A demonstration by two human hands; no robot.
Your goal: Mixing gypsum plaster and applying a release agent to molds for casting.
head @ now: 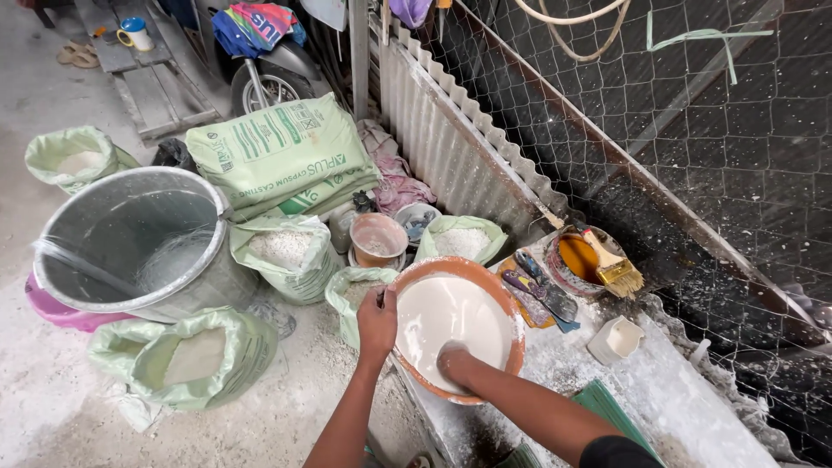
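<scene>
Dusty workbench, orange bowl of smooth white slurry, left hand gripping rim, right hand sunk in, grip unclear

Packages only, no signs or screens:
- Stack of flat sealed sacks, pale green with darker green print, top centre-left, leaning against a wheel behind.
- Open green sack, far left, rim rolled down, white powder inside.
- Open green sack, just right of the big grey tub, white granules inside.
- Open green sack, on the floor in front of the tub, whitish powder.
- Open green sack, by the corrugated sheet, white granules.
- Small open green sack, touching the orange basin's left rim.
</scene>
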